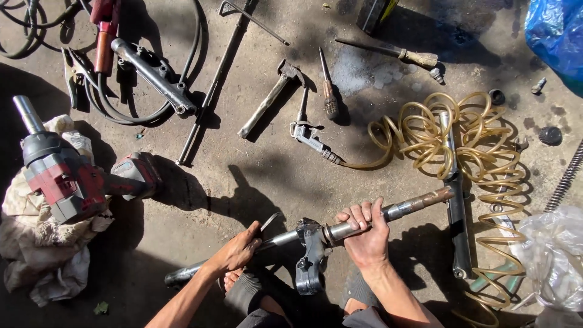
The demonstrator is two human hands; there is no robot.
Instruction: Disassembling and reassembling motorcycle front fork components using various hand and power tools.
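Harsh, bright sunlight falls on the concrete floor (267, 164), throwing deep, hard-edged shadows beside every tool. The plastic bag (555, 249) glares white. Focus is sharp, with slight bending toward the edges.

Bare forearms, no sleeves or gloves; dark grey trousers (267, 304), bare foot (231, 279).

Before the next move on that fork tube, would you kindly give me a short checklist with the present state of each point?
1. Right hand wrapped firmly around the fork tube: ok.
2. Left hand steadying the lower, darker end of the tube: ok.
3. Clamp bracket seated square on the tube: cannot tell.
4. Impact wrench resting on the rag, apart from both hands: ok.
5. Coiled air hose away from the tube's tip: not ok, the coils lie right beside it.
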